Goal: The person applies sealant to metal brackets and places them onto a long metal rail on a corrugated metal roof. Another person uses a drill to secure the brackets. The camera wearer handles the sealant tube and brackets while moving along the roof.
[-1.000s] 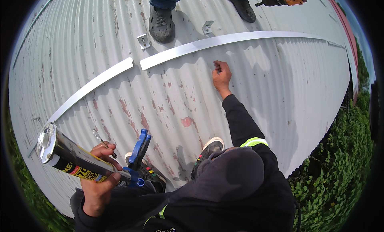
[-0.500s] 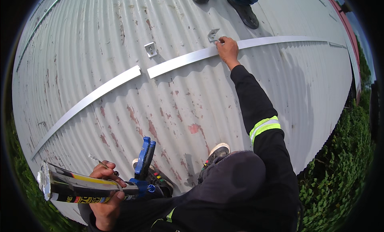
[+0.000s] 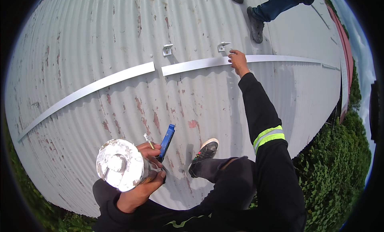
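Observation:
My left hand [image 3: 144, 184] is wrapped round a caulking gun with a sealant cartridge [image 3: 119, 164], whose smeared silvery end faces up. The gun's blue handle [image 3: 167, 142] sticks out beyond my fingers. Between those fingers is also a thin stick with a whitish, clumped tip [image 3: 147, 138]. Reaching far forward, my right hand [image 3: 239, 63] has its fingers apart over a long silvery metal rail [image 3: 200, 64]. Just beyond its fingertips stands a small L-shaped metal bracket [image 3: 223, 46]. A similar bracket [image 3: 167, 50] sits further left, behind the rail's end.
A second rail [image 3: 96, 84] runs to the left, with a narrow gap between the two. Both lie across the corrugated metal roof [image 3: 80, 160], which has peeling patches. Another person's shoe [image 3: 256, 26] is beyond the rail. Green bushes [image 3: 332, 164] border the roof's right edge.
The cartridge has swung from lying sideways to pointing its end upward. My right hand's fingers have spread and come away from the bracket. The other person's leg shows more.

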`<control>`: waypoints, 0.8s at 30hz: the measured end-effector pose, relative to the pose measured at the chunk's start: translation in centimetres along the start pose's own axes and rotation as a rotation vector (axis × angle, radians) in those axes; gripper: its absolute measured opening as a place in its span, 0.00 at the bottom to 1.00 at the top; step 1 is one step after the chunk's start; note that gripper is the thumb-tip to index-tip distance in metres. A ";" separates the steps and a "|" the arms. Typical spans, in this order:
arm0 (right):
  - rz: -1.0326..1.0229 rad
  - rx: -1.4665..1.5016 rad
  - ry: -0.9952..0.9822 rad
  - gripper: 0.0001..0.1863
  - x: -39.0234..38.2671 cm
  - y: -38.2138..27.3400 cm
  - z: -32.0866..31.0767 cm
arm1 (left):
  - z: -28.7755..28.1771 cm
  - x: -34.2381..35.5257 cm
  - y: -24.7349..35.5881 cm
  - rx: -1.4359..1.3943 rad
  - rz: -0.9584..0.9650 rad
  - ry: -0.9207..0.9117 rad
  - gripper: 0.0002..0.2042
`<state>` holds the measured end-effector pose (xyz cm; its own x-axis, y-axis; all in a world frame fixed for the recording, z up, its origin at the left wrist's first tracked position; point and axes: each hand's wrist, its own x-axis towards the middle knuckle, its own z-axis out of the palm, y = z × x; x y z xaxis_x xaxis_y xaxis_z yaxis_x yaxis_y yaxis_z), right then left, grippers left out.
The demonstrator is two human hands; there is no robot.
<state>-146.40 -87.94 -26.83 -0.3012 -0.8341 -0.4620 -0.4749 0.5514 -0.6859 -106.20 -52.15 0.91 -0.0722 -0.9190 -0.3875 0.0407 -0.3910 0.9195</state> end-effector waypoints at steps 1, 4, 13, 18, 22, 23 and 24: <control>-0.019 -0.073 -0.056 0.19 -2.4 -0.2 0.0 | 0.2 0.1 0.4 0.063 -0.016 -0.003 0.29; -0.293 -0.525 -0.318 0.18 -12.4 0.4 -0.4 | 1.3 -0.1 1.0 0.016 -0.180 0.000 0.27; 0.119 -0.499 -0.702 0.20 -48.1 11.2 -20.9 | 5.6 -3.5 5.4 -0.068 -0.298 0.194 0.25; 0.449 -0.773 -0.467 0.16 -65.6 15.8 -36.5 | 6.5 -7.4 13.4 0.065 -0.213 0.145 0.28; 0.519 -0.780 -0.643 0.15 -72.6 15.5 -41.0 | 6.8 -7.3 21.2 0.198 -0.201 0.154 0.28; 0.540 -0.726 -0.594 0.15 -73.9 14.5 -41.6 | 6.9 -7.2 23.2 0.218 -0.204 0.150 0.29; 0.459 -0.518 -0.474 0.14 -74.5 13.2 -41.5 | 7.1 -7.1 25.3 0.239 -0.215 0.144 0.28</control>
<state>-164.54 -19.05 21.86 -0.2328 -0.3712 -0.8989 -0.7446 0.6626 -0.0808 -111.73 -55.16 27.40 0.0881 -0.8211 -0.5639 -0.1956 -0.5693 0.7985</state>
